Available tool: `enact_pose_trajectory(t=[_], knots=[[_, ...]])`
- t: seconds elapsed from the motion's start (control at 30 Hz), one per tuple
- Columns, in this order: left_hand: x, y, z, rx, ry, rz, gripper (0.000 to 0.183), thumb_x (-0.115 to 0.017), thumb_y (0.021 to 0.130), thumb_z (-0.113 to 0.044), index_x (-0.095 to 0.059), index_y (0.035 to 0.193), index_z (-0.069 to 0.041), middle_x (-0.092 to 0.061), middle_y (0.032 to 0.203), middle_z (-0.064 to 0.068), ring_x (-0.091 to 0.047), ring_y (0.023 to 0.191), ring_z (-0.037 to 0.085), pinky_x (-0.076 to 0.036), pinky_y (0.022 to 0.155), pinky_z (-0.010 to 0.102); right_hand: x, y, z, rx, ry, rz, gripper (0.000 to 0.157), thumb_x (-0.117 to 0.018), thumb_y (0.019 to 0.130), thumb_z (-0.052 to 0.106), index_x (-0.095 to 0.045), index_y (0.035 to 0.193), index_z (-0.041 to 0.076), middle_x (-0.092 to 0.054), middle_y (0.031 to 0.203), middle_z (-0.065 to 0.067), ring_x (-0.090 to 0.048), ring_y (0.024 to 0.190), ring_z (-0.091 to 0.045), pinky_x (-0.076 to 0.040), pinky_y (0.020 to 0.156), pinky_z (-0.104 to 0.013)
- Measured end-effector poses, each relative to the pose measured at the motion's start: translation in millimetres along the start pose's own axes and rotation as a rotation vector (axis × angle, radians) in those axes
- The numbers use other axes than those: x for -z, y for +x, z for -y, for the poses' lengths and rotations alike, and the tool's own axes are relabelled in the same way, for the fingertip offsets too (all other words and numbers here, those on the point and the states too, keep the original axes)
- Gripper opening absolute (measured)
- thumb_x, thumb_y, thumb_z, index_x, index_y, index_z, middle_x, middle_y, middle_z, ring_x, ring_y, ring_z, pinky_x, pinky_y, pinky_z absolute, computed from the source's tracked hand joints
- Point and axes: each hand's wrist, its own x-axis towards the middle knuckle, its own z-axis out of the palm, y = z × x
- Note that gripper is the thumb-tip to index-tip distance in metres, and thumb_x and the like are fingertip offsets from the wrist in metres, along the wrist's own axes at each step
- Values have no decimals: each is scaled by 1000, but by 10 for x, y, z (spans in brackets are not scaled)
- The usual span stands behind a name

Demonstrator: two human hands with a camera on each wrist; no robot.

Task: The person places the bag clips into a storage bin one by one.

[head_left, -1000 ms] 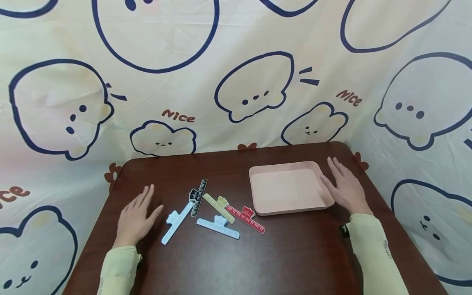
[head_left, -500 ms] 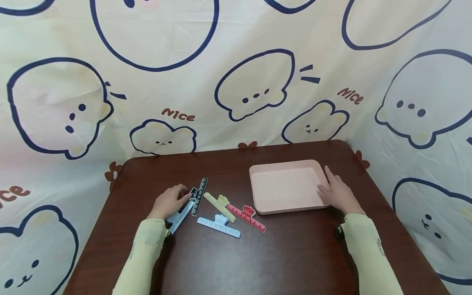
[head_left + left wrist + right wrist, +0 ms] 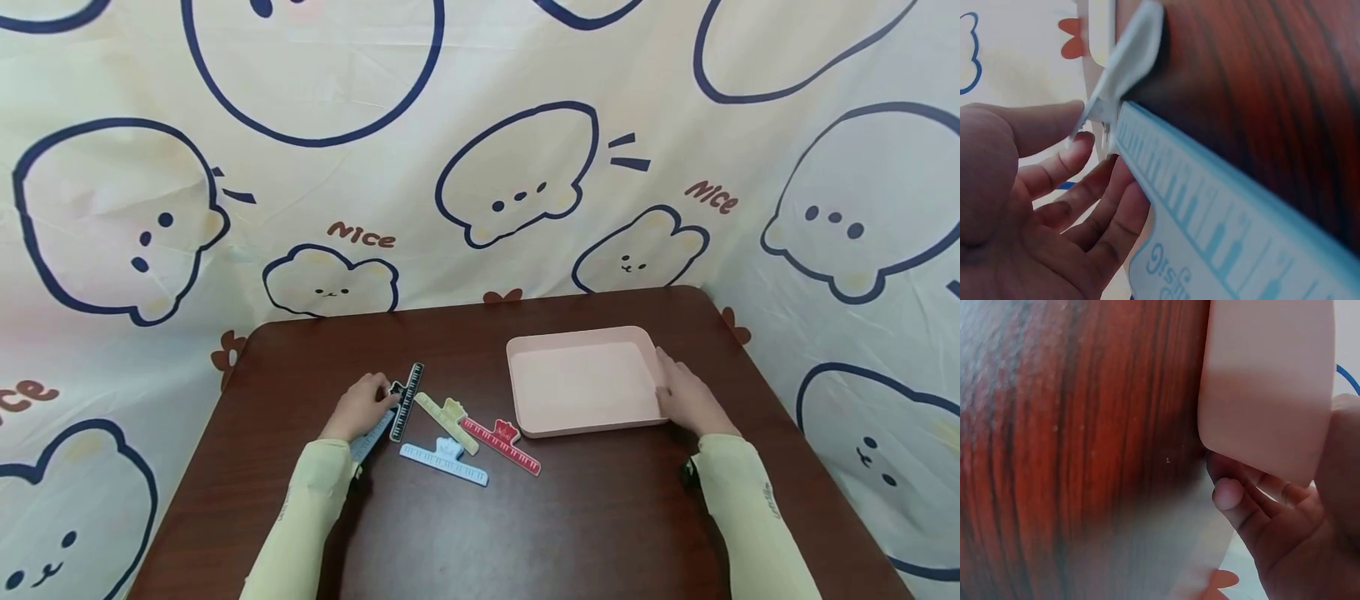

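In the head view, my left hand [image 3: 360, 408] pinches the handle of a black ruler-shaped clip [image 3: 407, 400] between thumb and forefinger. A light blue clip [image 3: 369, 439] lies partly under that hand; the left wrist view shows this blue clip [image 3: 1210, 219] close up, with piano keys printed along it. Farther right lie a yellow-green clip [image 3: 437, 414], a red clip [image 3: 498, 444] and a second light blue clip [image 3: 442, 464]. My right hand [image 3: 692, 398] grips the right side of a pale pink tray [image 3: 585, 379], thumb over the rim and fingers against the outer wall [image 3: 1266, 381].
Everything rests on a dark brown wooden table [image 3: 495, 533] with rounded far corners. A cream curtain [image 3: 510, 75] printed with cartoon bears hangs behind the table and along both sides.
My left hand has moved right from the table's left side and taken hold of the black clip's handle. My right hand has shifted left and lower onto the tray's edge, its fingers now curled.
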Motion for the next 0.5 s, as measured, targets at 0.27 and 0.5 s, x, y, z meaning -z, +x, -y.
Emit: enact_pose_trajectory(t=[0.27,0.5], knots=[[47,-17,-16,-22,-103,-11,15,-64,103,-17,-56,95,-8,-54,89,9,-50,75,23,-41,65,33,-4,18,8,-25,4,7,70,-44,104,7,-9,164,1,-20,165,-35,-24,150,-54,-24,120,-69],[129,-36,-61,-5,-170,-81,13,-64,102,-15,-57,97,-5,-58,93,12,-54,73,22,-44,62,32,15,22,19,-28,18,24,73,-45,103,5,-7,164,1,-16,167,-32,-21,152,-53,-23,120,-68]])
